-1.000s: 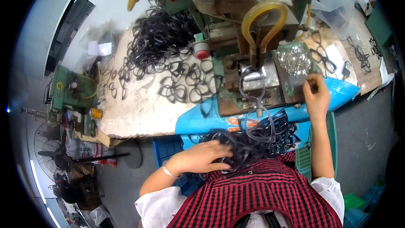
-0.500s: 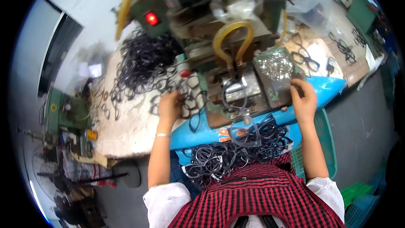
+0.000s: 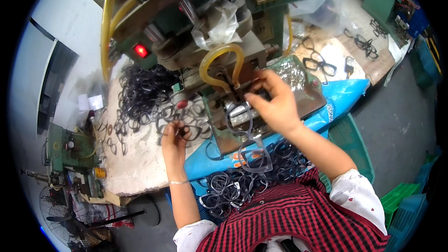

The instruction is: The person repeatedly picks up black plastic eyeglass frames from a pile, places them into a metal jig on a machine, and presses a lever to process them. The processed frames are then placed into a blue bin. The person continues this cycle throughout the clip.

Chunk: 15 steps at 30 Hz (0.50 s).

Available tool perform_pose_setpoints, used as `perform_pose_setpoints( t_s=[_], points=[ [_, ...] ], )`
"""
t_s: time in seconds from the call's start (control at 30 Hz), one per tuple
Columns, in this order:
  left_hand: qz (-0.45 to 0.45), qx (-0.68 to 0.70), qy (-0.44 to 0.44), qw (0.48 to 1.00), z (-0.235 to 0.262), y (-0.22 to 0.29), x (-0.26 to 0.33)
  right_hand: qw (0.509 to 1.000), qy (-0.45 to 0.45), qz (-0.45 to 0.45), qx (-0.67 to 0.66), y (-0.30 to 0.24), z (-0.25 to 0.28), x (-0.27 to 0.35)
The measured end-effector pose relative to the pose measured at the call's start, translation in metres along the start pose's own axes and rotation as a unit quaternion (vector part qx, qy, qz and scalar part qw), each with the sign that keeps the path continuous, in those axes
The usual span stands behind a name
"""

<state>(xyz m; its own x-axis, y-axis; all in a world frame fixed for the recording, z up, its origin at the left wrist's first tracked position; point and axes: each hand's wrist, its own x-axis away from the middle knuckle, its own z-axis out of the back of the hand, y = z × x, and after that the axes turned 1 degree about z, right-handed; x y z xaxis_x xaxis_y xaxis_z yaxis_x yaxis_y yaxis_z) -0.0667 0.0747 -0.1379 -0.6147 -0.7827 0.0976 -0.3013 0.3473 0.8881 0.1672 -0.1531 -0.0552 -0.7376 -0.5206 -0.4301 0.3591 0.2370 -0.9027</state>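
Note:
A dark eyeglass frame (image 3: 200, 133) is pinched in my left hand (image 3: 174, 141), just above the table beside other loose frames. My right hand (image 3: 276, 105) reaches in at the press die (image 3: 240, 114); its thumb and fingers are apart, with nothing seen between them. A greyish, see-through eyeglass frame (image 3: 256, 170) sits with one rim at the die and the other hanging over the front edge. Above it, a yellow tube loop (image 3: 221, 51) comes down to the green press (image 3: 261, 23). Whether my right fingertips touch the die is hidden.
Black eyeglass frames (image 3: 144, 86) lie heaped at the left of the press. Several more frames (image 3: 228, 189) rest on blue plastic sheeting (image 3: 347, 100) by my apron. A tray of shiny scraps (image 3: 291, 75) is right of the die. A green basket (image 3: 352, 144) stands lower right.
My right hand has moved left from the press's right side to the die. My left hand now raises a frame slightly. The view has shifted, bringing more of the press into sight.

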Motion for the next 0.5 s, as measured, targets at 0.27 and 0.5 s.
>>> perform_pose_setpoints(
  t_s=[0.27,0.5],
  points=[
    [-0.473,-0.169,-0.131,0.855,-0.124,0.058,0.046,0.992,0.027,-0.067,-0.105,-0.003,-0.008,0.008],
    [-0.504,-0.226,-0.137,0.822,-0.160,0.075,0.036,0.987,-0.015,-0.093,-0.130,-0.041,-0.013,0.022]
  ],
)
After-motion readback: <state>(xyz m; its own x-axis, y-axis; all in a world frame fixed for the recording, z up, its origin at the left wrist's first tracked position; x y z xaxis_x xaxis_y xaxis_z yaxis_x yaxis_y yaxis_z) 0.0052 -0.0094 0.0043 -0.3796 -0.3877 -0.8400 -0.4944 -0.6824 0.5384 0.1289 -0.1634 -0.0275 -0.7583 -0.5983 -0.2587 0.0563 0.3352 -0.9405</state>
